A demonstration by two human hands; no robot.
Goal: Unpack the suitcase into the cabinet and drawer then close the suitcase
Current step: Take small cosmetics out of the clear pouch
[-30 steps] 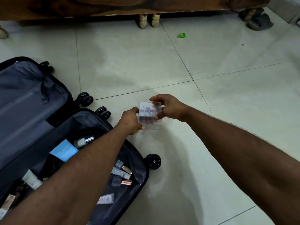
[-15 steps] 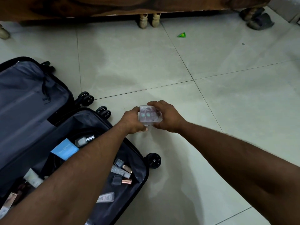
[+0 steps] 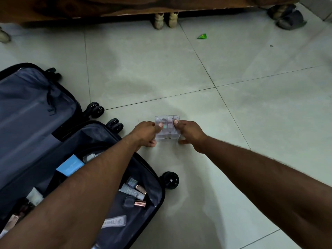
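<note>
A small clear plastic box [image 3: 167,129] with little pastel items inside sits low over the floor tiles, just right of the open suitcase [image 3: 53,141]. My left hand [image 3: 146,133] grips its left side with the thumb on top. My right hand [image 3: 188,133] pinches its right side, thumb on the lid. The suitcase lies open on the floor at the left, its dark lining showing. Inside are a light blue box [image 3: 70,165], several cosmetic tubes and bottles [image 3: 134,192] and a white tube [image 3: 115,221]. My left forearm hides part of the contents.
A dark wooden piece of furniture [image 3: 125,6] on turned legs [image 3: 159,20] runs along the top. Grey slippers [image 3: 289,19] lie at the top right. A green scrap [image 3: 202,36] lies on the pale floor tiles. Suitcase wheels [image 3: 170,180] stick out to the right.
Both hands have lowered the clear box toward the floor and turned it flat, lid facing up. The right hand shifted from the top edge to the box's right side.
</note>
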